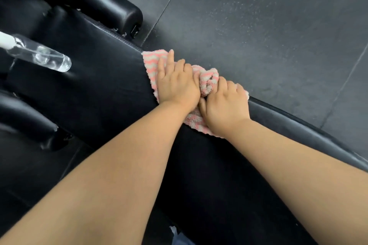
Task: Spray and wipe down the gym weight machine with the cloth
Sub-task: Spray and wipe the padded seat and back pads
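Cloth (151, 65): pink-and-grey striped towelling, bunched, lying on the right edge of the black padded surface (103, 77), under both hands.

Left hand (177, 83): palm down on the cloth, fingers (169, 61) extended and close together, pressing flat; the cloth's flat corner shows just past and left of these fingers.

Right hand (225, 105): just beside the left hand, touching it at the thumb side; fingers curled over a raised fold of the cloth, gripping it. More cloth shows below the wrist.

Spray bottle (42, 55): clear, with a white head, lying on its side on the surface, well apart to the left of the left fingers.

Pads (111, 4): black rolls, beyond and left of the fingers.

Floor (278, 26): dark grey tiles, right of the fingers.
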{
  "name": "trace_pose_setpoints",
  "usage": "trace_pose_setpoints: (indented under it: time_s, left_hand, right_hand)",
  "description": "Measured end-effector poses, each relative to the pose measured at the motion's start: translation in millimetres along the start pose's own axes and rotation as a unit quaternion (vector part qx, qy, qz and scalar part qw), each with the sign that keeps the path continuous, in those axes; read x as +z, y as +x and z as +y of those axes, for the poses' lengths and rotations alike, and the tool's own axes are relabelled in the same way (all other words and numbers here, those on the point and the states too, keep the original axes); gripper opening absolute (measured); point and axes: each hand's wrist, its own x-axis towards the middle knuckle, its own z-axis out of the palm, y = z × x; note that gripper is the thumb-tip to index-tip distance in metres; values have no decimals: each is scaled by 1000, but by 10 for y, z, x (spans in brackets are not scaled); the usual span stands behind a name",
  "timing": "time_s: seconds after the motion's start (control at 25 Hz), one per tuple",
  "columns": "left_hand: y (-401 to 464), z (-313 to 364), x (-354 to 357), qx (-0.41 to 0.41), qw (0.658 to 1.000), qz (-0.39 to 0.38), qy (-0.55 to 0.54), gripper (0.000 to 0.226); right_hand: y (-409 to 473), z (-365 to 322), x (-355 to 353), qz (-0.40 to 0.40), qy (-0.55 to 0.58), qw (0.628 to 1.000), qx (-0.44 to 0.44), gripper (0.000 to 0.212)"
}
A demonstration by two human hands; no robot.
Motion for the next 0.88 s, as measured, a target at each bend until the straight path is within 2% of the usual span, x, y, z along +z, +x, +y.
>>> trace_pose_setpoints:
  time_s: [0.08,0.16,0.28,0.56,0.72,0.88]
  left_hand:
    - [75,-5,-32,1,1000,-2,7,47]
    - [132,-4,-64,4,1000,0,21,48]
    - [191,4,-109,24,998,-6,49,48]
    - [310,3,-100,60,994,-39,81,49]
    - [346,-2,-91,63,994,-45,72,48]
    - [299,-47,-78,72,997,-9,-28,43]
  right_hand:
    - [113,69,-54,-8,33,999,-22,51]
    - [181,131,-52,-55,69,995,-39,50]
    - [269,187,-61,-47,94,993,-61,52]
    - [344,234,-157,-92,139,984,-70,44]
    - [364,251,-196,-115,150,980,-54,45]
    - [248,140,-189,-104,116,987,27,55]
